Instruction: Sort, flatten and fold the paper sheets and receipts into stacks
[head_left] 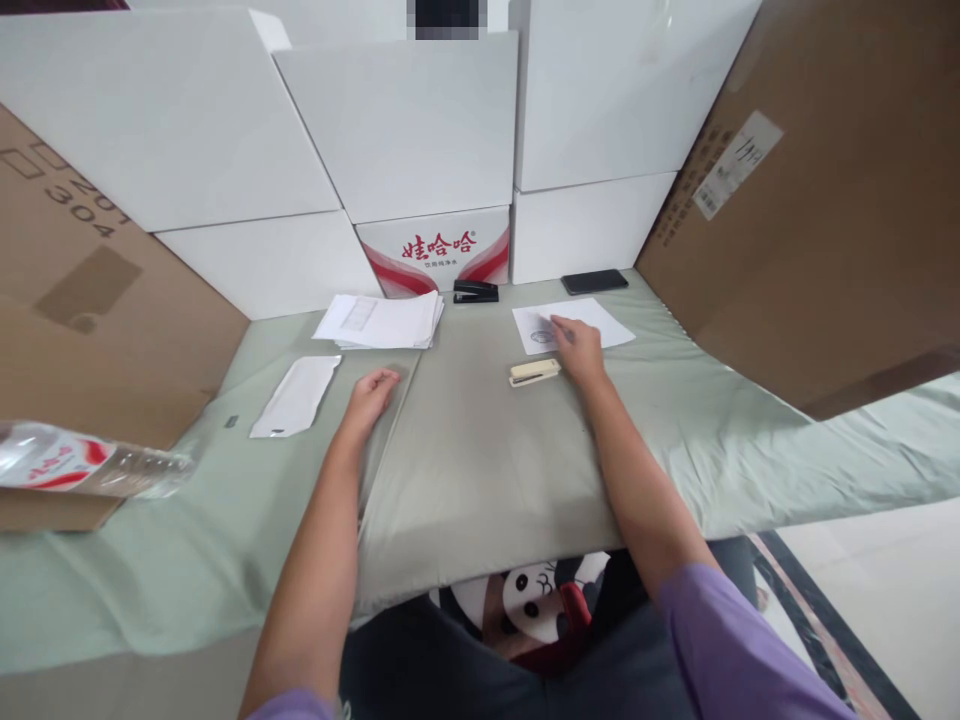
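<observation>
My left hand (373,395) rests on the cloth, fingers curled together, and no object shows in it. Just beyond it lies a stack of white papers (382,318), with a flat white packet (296,396) to its left. My right hand (580,348) is over a single white sheet (595,318) with a dark printed drawing. Its fingertips are drawn together above the paper; whether they pinch anything is too small to tell. A cream stapler (534,373) lies just left of the right wrist. Farther back stands a black stapler (475,292).
White boxes (420,130) wall off the back. Brown cartons stand at the left (82,290) and right (817,210). A black phone (595,282) lies at the back right. A plastic water bottle (90,462) lies at the left. Greenish cloth (465,480) covers the table.
</observation>
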